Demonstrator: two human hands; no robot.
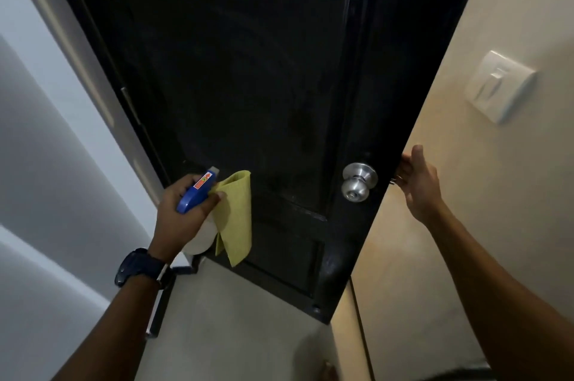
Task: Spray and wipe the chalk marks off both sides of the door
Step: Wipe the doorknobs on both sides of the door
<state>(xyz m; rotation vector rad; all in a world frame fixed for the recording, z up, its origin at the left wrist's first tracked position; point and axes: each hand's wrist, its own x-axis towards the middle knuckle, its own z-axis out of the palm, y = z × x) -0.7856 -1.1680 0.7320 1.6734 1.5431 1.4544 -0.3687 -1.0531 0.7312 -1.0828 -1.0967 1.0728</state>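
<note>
Dim room, light falling in soft bands on the grey-white wall (46,163) at left. Cream wall (512,194) at right w/ 1 white light switch (500,86) mounted on it. Pale grey floor (236,328) below. Pale door frame (93,76) at left.

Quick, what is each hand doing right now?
Left hand: holds the spray bottle and the yellow cloth together.
Right hand: fingers curled round the door edge, beside the knob.

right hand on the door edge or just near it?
Touching. In the head view the right hand has its fingers curled round the free edge of the black door, just right of the knob; fingertips are hidden behind the edge.
</note>
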